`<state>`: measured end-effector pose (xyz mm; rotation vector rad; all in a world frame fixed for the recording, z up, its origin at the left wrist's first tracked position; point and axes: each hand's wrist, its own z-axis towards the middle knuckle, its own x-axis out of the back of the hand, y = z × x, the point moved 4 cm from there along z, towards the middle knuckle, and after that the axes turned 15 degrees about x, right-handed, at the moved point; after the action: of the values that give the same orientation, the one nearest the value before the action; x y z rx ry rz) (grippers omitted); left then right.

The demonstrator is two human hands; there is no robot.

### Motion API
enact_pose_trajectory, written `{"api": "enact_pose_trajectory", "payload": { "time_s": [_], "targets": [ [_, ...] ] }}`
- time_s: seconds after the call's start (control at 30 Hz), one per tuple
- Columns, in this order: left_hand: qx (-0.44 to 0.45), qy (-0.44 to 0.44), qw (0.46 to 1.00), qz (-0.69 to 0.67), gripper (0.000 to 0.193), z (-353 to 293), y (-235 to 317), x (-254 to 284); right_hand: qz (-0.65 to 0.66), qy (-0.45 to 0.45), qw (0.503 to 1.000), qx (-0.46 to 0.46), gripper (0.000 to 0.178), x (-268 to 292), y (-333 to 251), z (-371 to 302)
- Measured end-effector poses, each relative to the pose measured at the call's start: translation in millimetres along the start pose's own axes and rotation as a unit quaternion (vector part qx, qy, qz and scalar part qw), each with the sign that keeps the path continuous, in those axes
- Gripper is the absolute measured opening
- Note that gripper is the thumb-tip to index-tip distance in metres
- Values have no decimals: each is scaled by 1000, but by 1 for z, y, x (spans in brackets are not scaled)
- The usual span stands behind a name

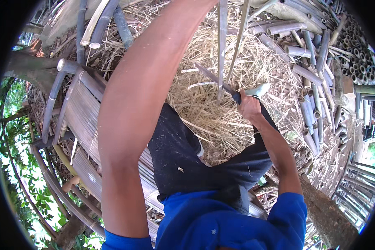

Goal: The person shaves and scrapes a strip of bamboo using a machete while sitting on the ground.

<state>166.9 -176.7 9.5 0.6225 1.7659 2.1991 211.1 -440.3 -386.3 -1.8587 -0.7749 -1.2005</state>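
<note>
My right hand (pixel 250 106) is closed around the dark handle of a long-bladed knife (pixel 210 74), its blade pointing up and left. The blade crosses a narrow split bamboo strip (pixel 222 37) that comes down from the top edge; whether they touch, I cannot tell. A second bamboo strip (pixel 239 39) slants beside it, just to the right. My left arm stretches up past the top of the picture, so its hand is out of sight. Beyond my right hand shows a pale green shoe (pixel 258 90). Pale shavings (pixel 221 131) cover the ground between my legs.
I sit on a slatted bamboo bench (pixel 85 110). Cut bamboo poles (pixel 298 51) lie in a pile at the right, with stacked bamboo tubes (pixel 358 50) behind. More poles (pixel 96 41) stand at the upper left. A thick log (pixel 327 210) lies at the lower right.
</note>
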Motion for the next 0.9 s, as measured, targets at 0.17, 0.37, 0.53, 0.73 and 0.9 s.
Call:
{"api": "enact_pose_trajectory", "payload": {
  "time_s": [0.17, 0.37, 0.53, 0.73, 0.9],
  "targets": [
    [-117, 61, 991, -28, 31, 15, -16, 4, 206, 113, 972, -24, 36, 2, -8, -59],
    [-128, 44, 989, -67, 35, 28, -29, 13, 394, 331, 857, 28, 30, 58, -41, -129],
    [-4, -167, 984, -56, 30, -57, 7, -7, 435, 422, 786, 123, 48, 194, -85, -67],
    [-232, -168, 940, -184, 42, -78, 18, -36, 500, 435, 732, 159, 41, 229, -83, -48],
    [-78, -117, 971, -192, 51, 21, -25, -41, 502, 450, 720, 167, 42, 223, -60, -59]
  ]
}}
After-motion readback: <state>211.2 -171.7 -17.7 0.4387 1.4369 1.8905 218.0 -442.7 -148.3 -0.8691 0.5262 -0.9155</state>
